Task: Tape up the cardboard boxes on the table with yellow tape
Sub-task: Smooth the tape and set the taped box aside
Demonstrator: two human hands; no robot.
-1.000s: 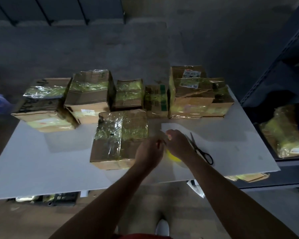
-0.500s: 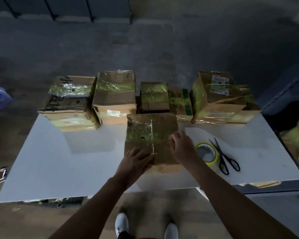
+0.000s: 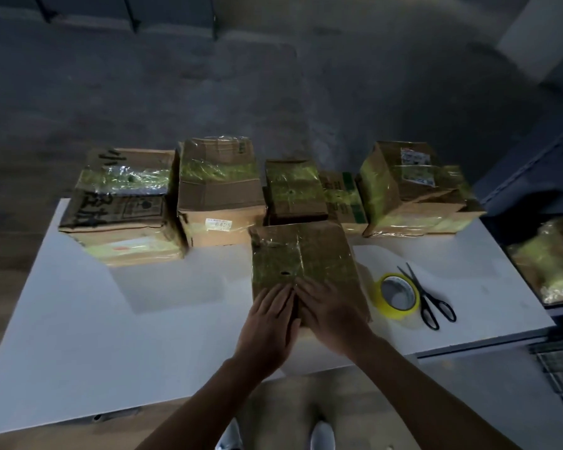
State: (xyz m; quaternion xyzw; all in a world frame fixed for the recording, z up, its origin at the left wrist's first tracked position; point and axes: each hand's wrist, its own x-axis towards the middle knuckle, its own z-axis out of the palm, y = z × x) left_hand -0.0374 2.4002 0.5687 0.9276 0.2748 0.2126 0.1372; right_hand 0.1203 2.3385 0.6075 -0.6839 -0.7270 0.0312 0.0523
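Observation:
A cardboard box point(image 3: 303, 254) with shiny yellow tape across its top stands near the front middle of the white table point(image 3: 117, 313). My left hand point(image 3: 268, 323) and my right hand point(image 3: 330, 315) lie flat side by side on the near part of its top, fingers straight and pressing down. A roll of yellow tape point(image 3: 395, 295) lies flat on the table just right of the box, free of both hands. Black scissors point(image 3: 428, 300) lie beside the roll.
Several taped cardboard boxes stand in a row along the table's far edge, from a large one point(image 3: 124, 203) at the left to another point(image 3: 413, 190) at the right. A dark shelf point(image 3: 546, 264) with wrapped parcels stands at the right.
Both hands left the tape roll, which now lies on the table. They moved onto the front box and came together flat on its top.

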